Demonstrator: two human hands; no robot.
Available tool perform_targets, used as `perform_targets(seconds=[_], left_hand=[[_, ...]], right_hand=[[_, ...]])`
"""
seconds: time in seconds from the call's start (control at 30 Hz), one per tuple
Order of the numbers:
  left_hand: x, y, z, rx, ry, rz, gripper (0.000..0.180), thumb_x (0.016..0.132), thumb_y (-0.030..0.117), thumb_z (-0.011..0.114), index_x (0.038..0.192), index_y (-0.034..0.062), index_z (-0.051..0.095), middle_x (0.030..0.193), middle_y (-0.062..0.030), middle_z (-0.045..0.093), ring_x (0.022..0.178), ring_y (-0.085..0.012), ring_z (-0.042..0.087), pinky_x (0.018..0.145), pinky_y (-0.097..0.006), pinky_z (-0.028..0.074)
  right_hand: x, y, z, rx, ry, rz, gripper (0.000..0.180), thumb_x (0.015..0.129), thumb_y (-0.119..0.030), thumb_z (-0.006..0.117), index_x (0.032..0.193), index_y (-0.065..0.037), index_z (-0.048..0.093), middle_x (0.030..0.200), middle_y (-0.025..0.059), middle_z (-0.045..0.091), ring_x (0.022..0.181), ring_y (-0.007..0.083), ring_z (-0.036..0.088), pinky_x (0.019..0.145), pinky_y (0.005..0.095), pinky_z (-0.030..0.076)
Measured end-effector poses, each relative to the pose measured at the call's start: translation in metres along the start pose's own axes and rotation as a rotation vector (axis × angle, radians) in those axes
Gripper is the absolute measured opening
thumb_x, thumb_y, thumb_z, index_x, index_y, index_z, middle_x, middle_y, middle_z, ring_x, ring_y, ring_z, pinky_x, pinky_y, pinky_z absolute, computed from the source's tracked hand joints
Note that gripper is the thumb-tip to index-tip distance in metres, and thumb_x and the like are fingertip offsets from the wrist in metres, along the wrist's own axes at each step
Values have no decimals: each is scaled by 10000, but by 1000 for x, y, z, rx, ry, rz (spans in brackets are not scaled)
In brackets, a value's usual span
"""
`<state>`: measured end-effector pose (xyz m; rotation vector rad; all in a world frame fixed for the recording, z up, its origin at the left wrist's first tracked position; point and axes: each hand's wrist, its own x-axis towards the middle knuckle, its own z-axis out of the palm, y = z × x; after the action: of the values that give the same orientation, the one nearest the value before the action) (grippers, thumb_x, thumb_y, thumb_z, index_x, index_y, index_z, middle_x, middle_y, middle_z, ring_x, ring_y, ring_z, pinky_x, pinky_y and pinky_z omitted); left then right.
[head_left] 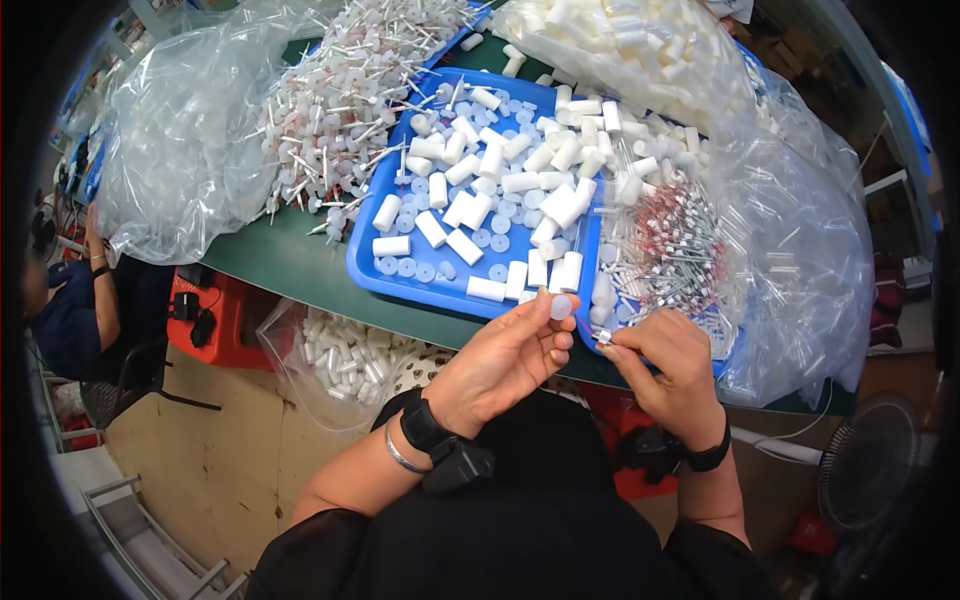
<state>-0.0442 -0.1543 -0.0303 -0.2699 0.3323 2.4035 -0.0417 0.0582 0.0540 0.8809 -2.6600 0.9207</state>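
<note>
The left hand (505,360) pinches a small translucent white cap (561,306) between thumb and fingertips, the other fingers loosely curled. The right hand (668,365) is closed around a tiny white piece (604,338) held at its fingertips. Both sit low in the frame's centre, at the near edge of the green desk (290,268).

Joining such small parts probably goes best with the cap held square to the piece and pressed straight, hands close together and braced near the desk edge.

Just above the hands lies a blue plastic tray (372,262) strewn with short, smooth white tubes (463,246) and flat round discs (498,243). Right of it is a loose heap of thin stemmed pieces with red ends (672,240), spilling over crinkled clear plastic. Upper left, a pile of white stemmed plugs (340,110) spreads from a glossy clear bag (185,150); another bag of white tubes (625,45) fills the top.
</note>
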Motion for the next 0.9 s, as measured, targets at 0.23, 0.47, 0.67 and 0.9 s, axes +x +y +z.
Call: perform_targets(seconds=[0.23, 0.47, 0.67, 0.9], left_hand=[[1, -1, 3, 0, 19, 1, 388, 1052, 339, 585, 1252, 8, 605, 1000, -27, 636, 879, -108, 594, 786, -249, 507], [1, -2, 4, 35, 14, 22, 380, 1046, 331, 600, 1247, 8, 614, 997, -23, 645, 874, -97, 593, 785, -246, 507], [1, -2, 7, 170, 50, 26, 366, 1035, 292, 625, 1259, 3, 614, 1019, -30, 661, 864, -88, 608, 778, -241, 504], [0, -2, 8, 201, 79, 52, 353, 1032, 269, 632, 1264, 4, 616, 1029, -35, 674, 888, -93, 626, 790, -241, 518]], right_hand=[[-2, 2, 1, 42, 11, 5, 119, 817, -76, 788, 865, -39, 686, 753, 83, 636, 665, 276, 590, 618, 387, 434], [-5, 8, 6, 22, 16, 54, 111, 830, -80, 778, 857, -37, 679, 733, 83, 600, 649, 282, 570, 607, 392, 423], [-6, 8, 8, 10, 82, 111, 102, 831, -70, 771, 857, -41, 677, 733, 80, 590, 644, 280, 564, 598, 396, 420], [-6, 4, 3, -155, 76, -32, 154, 790, -60, 787, 878, -51, 660, 740, 70, 588, 640, 271, 562, 600, 399, 417]])
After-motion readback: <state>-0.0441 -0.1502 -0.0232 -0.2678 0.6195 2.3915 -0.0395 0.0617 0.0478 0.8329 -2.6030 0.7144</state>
